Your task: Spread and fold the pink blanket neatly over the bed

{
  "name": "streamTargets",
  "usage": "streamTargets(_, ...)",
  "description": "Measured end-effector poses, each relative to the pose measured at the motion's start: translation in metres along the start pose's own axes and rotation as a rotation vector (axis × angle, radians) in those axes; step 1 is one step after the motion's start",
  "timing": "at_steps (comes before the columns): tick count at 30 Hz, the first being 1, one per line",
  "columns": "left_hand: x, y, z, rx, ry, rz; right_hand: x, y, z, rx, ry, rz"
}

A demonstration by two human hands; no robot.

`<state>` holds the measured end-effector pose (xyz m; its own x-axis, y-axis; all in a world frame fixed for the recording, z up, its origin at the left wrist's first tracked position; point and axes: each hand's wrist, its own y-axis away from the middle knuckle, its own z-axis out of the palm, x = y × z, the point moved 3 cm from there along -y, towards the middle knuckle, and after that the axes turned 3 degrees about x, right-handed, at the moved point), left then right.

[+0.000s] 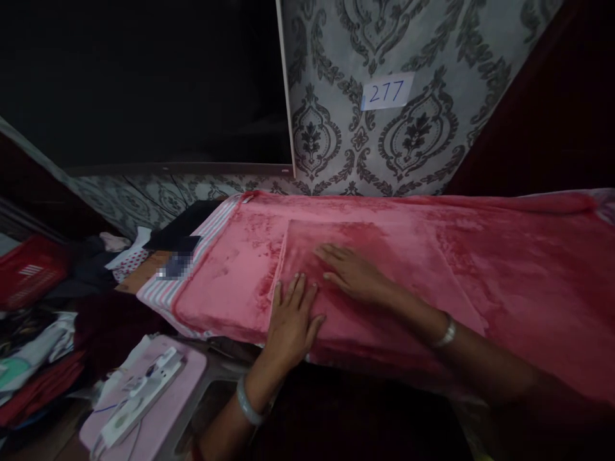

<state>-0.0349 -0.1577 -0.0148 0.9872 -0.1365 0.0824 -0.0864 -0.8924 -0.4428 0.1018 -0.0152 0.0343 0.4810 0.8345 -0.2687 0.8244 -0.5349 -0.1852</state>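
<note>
A flat pink-red rectangle of cloth (pixel 408 262) lies on a larger pink plush blanket (pixel 221 269). My left hand (pixel 292 320) rests with fingers spread over the cloth's left front corner. To its right and farther back, my right hand (pixel 353 272) lies palm down on the cloth, its fingers stretched out and slightly blurred. Neither hand grips anything. A faint raised line marks the cloth's left edge, and another slants down its right side. Both palms hide the parts beneath them.
Striped fabric (pixel 166 291) edges the blanket's left end. A power strip (pixel 141 400) lies on a pink stool top (pixel 180 397) at lower left. Clothes (pixel 43 384) and a red bag (pixel 31 272) are piled farther left. A large dark screen (pixel 144 83) stands behind.
</note>
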Motion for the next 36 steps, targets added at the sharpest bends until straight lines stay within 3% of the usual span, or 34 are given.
streamTargets(5,-0.006,-0.003,0.009,0.034,0.011,-0.056,-0.002,-0.096,0.012,-0.054,0.024,0.014)
streamTargets(10,-0.011,0.000,0.025,0.021,-0.034,-0.106,0.014,-0.141,0.043,-0.133,0.082,0.079)
streamTargets(17,-0.012,0.003,0.033,-0.017,-0.050,-0.133,0.024,-0.147,0.058,-0.142,0.074,0.089)
streamTargets(29,-0.022,-0.008,0.031,0.091,-0.173,-0.052,0.014,-0.168,0.033,-0.058,0.000,0.206)
streamTargets(33,-0.021,-0.010,0.025,0.047,-0.183,-0.085,0.017,-0.152,0.018,-0.006,-0.030,0.202)
streamTargets(36,-0.023,-0.010,0.021,0.010,-0.162,-0.081,0.038,-0.121,0.000,0.021,0.002,0.263)
